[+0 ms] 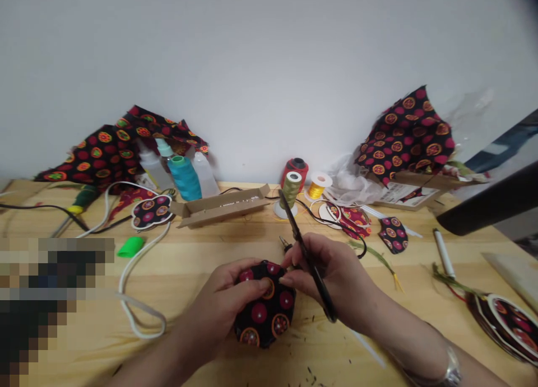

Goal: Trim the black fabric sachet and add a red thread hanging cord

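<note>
Our left hand (235, 289) grips a roundish cloth patch (264, 315), thumb on its patterned face, over the table (202, 247). Our right hand (338, 269) holds black scissors (321, 292) slantwise, its fingertips at the patch's upper right edge; whether they pinch the cloth, we cannot quite tell. We judge the step in hand to be work along that edge, and the next move calls for a steady left grip, with the blades clear of our fingers. Dark scraps (310, 370) lie below; beyond stand an open cardboard box (222, 209), a green spool (290, 192) and a yellow spool (318, 190)
</note>
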`<state>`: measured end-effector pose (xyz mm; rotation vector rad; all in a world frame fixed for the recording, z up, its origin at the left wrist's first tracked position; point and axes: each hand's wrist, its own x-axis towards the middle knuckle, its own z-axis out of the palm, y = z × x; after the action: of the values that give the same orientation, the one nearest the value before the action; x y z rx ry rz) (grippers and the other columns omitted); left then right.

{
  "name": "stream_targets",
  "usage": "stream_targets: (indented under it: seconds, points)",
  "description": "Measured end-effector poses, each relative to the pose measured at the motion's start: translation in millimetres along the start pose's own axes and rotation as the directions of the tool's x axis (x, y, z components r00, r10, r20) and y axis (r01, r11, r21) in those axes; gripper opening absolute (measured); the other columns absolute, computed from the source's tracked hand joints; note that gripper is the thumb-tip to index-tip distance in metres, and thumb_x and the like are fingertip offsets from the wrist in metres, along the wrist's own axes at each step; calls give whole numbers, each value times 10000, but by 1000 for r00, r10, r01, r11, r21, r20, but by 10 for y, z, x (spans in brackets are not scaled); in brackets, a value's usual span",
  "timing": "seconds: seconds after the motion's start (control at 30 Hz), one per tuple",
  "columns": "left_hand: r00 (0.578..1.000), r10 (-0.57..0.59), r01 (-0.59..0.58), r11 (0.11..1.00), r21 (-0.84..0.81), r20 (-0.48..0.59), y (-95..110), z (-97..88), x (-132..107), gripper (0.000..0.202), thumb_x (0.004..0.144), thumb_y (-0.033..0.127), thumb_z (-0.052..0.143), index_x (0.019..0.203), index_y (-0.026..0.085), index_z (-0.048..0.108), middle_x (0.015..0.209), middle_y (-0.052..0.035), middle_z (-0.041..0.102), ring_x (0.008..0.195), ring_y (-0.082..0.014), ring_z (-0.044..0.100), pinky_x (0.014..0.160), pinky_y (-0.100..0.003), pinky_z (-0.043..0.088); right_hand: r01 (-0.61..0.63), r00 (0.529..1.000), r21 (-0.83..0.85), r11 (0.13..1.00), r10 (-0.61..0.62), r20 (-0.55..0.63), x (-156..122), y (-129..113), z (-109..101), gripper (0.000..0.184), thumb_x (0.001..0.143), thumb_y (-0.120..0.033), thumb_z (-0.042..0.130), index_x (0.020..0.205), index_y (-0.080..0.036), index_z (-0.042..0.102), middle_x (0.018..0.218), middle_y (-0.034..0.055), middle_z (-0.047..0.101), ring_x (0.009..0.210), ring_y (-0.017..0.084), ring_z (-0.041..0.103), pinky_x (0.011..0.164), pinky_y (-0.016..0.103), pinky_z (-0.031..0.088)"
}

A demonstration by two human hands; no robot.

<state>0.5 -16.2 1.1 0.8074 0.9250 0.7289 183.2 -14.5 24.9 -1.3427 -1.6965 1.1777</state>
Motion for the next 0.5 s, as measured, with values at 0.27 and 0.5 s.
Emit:
stream_targets:
  seconds: [0.27, 0.5]
  points:
    - [1000, -19, 19, 1000, 8, 19, 49, 46, -48, 213, 710, 166, 643, 903, 146, 728, 786, -78, 735, 735, -223, 654, 653, -289, 472, 61, 997, -15, 998, -61, -49, 18, 77, 100, 94, 748, -225, 653, 775, -177, 578, 678, -22, 586, 604, 104, 516, 529, 200, 422]
    - [997, -73, 71, 996, -51, -31, 41, 60, -39, 215, 664, 204, 691, 866, 139, 731, 726, -82, 738, 662, -220, 672, 589, -282, 492, 123, 979, -55, 991, -130, -155, 38, 118, 97, 35, 755, -168, 559, 729, -176, 536, 623, -28, 569, 542, 95, 514, 506, 195, 423]
